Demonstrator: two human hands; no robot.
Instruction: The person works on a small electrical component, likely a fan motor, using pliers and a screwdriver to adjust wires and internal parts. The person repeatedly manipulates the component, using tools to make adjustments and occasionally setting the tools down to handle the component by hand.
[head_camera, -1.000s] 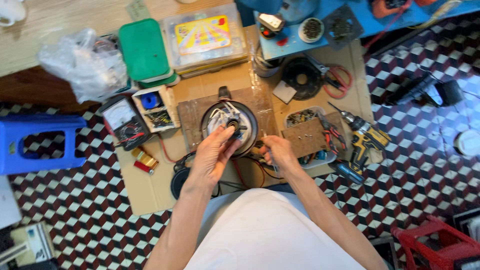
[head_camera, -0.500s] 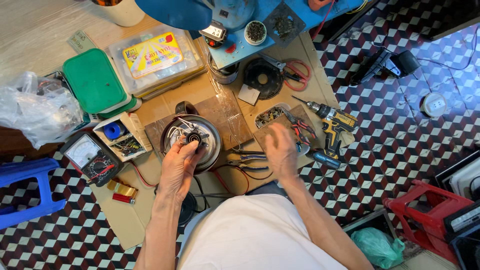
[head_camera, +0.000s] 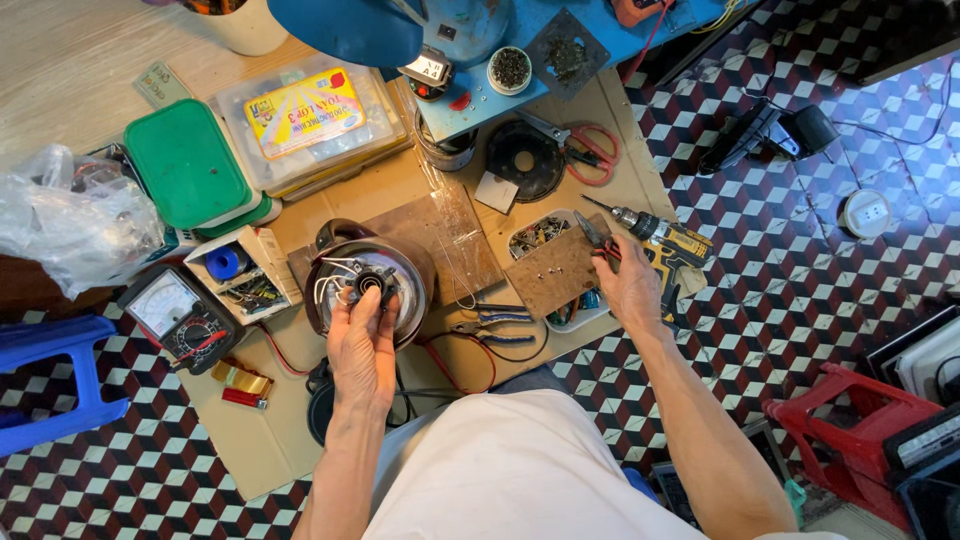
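Note:
A round metal appliance base (head_camera: 405, 275) with exposed wires lies upturned on a brown board (head_camera: 450, 235). My left hand (head_camera: 362, 345) rests on its near side, fingers pinching a small black part (head_camera: 368, 283) at the middle. My right hand (head_camera: 630, 285) is out to the right, fingers closing on red-handled pliers (head_camera: 598, 238) beside a cordless drill (head_camera: 665, 238). A small brown board (head_camera: 556, 275) covers a tray of small parts (head_camera: 535, 235) just left of that hand.
Blue-handled pliers (head_camera: 500, 318) lie between my hands. A multimeter (head_camera: 180, 315) and parts box (head_camera: 240, 275) sit left. Green-lidded box (head_camera: 185, 170), clear case (head_camera: 305, 115), scissors (head_camera: 590, 150), black disc (head_camera: 525, 160) lie behind. Blue stool (head_camera: 50, 385), red stool (head_camera: 850, 425) flank.
My right hand has moved away from the appliance base, out to the right onto the pliers by the drill. My left hand stays on the base. The view has shifted.

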